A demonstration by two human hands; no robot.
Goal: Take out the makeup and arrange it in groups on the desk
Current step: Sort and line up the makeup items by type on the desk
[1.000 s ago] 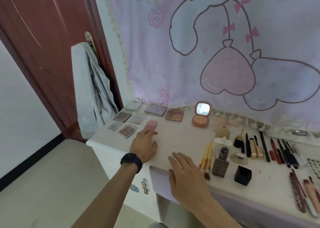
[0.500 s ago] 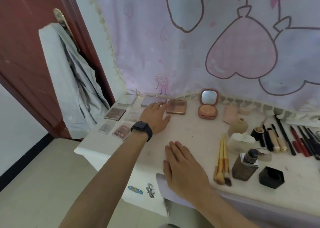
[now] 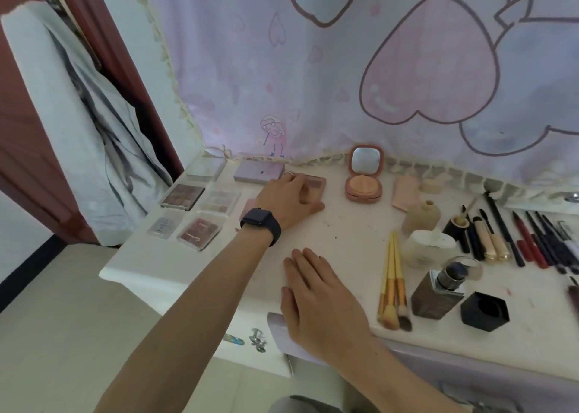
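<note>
While right hand [image 3: 319, 299] lies flat, palette [image 3: 317, 183] sits under left hand [image 3: 286, 201] (gripped).

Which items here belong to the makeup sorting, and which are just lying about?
Job: brown palette gripped by the left hand; palette group; open compact; brushes; foundation bottle; pencils.
Just there: grey garment; curtain; wristwatch.

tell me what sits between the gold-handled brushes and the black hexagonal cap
In the head view, a dark brown square bottle stands between the gold-handled brushes and the black hexagonal cap.
</note>
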